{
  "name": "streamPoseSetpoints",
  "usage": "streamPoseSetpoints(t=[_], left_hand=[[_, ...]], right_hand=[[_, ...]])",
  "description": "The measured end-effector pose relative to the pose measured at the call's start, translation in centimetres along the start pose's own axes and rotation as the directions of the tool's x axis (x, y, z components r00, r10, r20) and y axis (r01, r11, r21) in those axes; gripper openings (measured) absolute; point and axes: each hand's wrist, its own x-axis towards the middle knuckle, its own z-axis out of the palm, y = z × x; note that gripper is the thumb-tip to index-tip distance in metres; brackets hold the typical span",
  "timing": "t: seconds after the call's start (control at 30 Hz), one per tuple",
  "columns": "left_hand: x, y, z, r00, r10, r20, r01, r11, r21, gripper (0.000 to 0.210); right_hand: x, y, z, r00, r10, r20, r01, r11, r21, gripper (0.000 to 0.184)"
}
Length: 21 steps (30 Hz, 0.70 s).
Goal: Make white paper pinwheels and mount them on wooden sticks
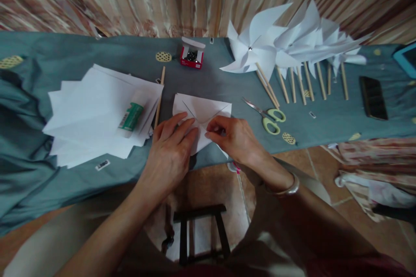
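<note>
A white sheet of paper (203, 103) with cut slits running in from its corners lies on the cloth in front of me. My left hand (173, 145) rests on its left side with the fingers stretched out, pressing it down. With thumb and index finger, my right hand (232, 136) pinches a flap of the paper close to its middle; the exact edge between the fingertips is hidden. Green-handled scissors (271, 119) lie to the right of that hand. Left of the sheet, a wooden stick (160, 97) lies partly beside the paper stack.
A stack of white sheets (81, 112) bears a green glue stick (131, 114). Behind stands an open red box (191, 56) of small dark pins. Several finished paper pinwheels (260, 41) on sticks lie at the back right, near a dark phone (373, 97). A dark stool (199, 214) stands below.
</note>
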Motion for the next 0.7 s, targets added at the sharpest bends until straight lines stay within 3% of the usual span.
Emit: streamPoseSetpoints(t=[0.47,0.7], left_hand=[[0.38,0.25,0.54,1.0,-0.027,0.01,0.027,0.999,-0.033,0.033],[0.56,0.13,0.89,1.0,-0.018,0.02,0.017,0.999,0.027,0.035]], right_hand=[[0.25,-0.16,0.03,1.0,0.004,0.011,-0.003,0.997,-0.073,0.007],[0.39,-0.38,-0.13,0.999,0.024,0.036,-0.021,0.997,-0.074,0.007]])
